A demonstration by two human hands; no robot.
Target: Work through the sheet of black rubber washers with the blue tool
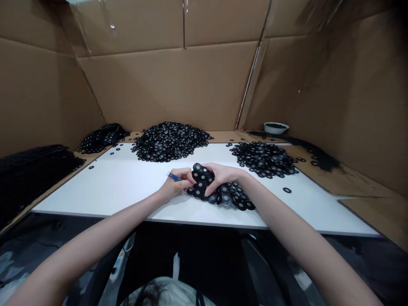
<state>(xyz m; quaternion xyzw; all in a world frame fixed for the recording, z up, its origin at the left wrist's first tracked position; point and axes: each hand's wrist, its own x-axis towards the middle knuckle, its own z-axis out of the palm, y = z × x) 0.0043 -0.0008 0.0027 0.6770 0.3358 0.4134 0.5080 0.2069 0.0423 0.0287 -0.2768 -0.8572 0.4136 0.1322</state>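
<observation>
Remote feed, head view: I can read no text, label, brand, number or sign. I make out no lettering on the cardboard wall [165,89] or white bowl [276,130]; the power strip [117,265] below the bench [121,182] is too small to tell.

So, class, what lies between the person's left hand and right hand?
In the head view, black material with pale round spots lies between the left hand and right hand.
</observation>
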